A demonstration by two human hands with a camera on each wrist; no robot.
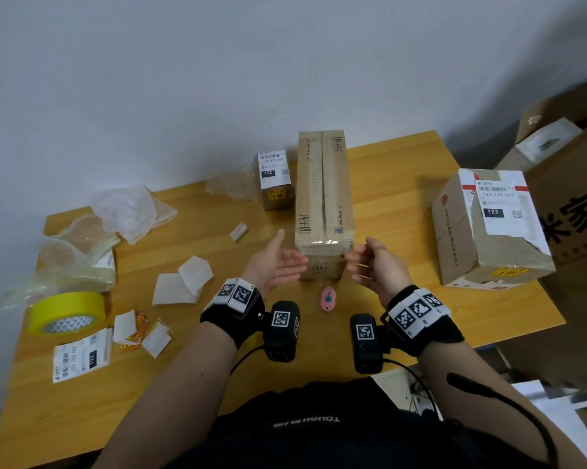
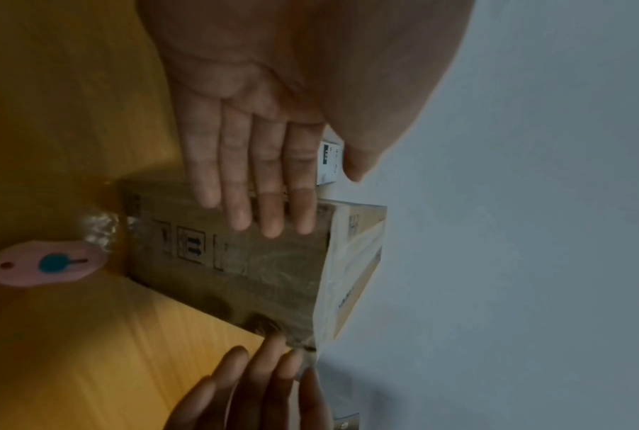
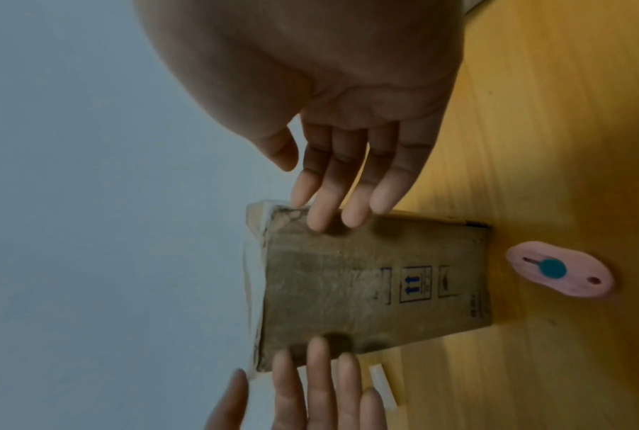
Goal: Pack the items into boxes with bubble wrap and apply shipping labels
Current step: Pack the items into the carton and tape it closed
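Observation:
A long brown cardboard box (image 1: 322,198), taped shut along its top seam, lies lengthwise on the wooden table (image 1: 404,184). My left hand (image 1: 278,265) is open, palm facing the box's near left corner, fingers straight (image 2: 251,163). My right hand (image 1: 370,262) hovers at the near right corner with fingers loosely bent and holding nothing (image 3: 347,180). Both hands flank the box's near end face (image 3: 366,291); I cannot tell whether the fingertips touch it. A pink box cutter (image 1: 328,298) lies on the table just in front of the box.
A small labelled box (image 1: 276,179) stands left of the long one, and a larger labelled box (image 1: 488,228) sits at the right. Bubble wrap (image 1: 129,211), yellow tape roll (image 1: 67,311), a shipping label (image 1: 80,358) and backing papers (image 1: 184,280) lie on the left.

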